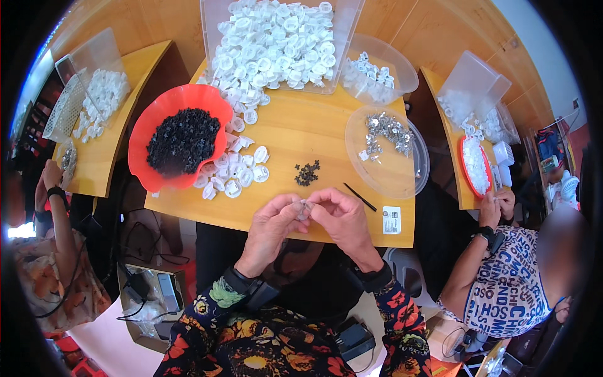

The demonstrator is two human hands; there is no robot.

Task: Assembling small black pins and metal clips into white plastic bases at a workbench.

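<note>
Clock positions are taken from the middle of your worktop [301,135]. At twelve, slightly toward eleven, a clear plastic box [349,31] is heaped with white pieces [273,47]; whether these are finished or waiting cannot be told. At nine, a red bowl [139,135] holds a broad mass of black bits [182,141], so that supply appears far from used up. At three, a round clear tray [370,173] bears scattered metal bits [392,135], also plentiful. Between one and two, a clear tub [408,66] contains a smaller lot of pale parts [370,72]. At six, over the near edge, are your left hand [267,229] and right hand [344,220], fingertips meeting. From eight toward eleven, loose white pieces [233,173] spread between bowl and box; they may be completed work, but their fittings are too small to confirm it. Between four and five lie a printed card [392,220] and, nearer the middle, a thin black stick [360,196]. Just inside six, beyond your fingers, a little heap of black bits [306,173] sits apart, seemingly portioned out and not yet used. Smallest, a pale piece [304,212] is pinched between thumb and forefinger of each hand; judged by this grip, its handling is unfinished, though your fingers hide its details.
</note>
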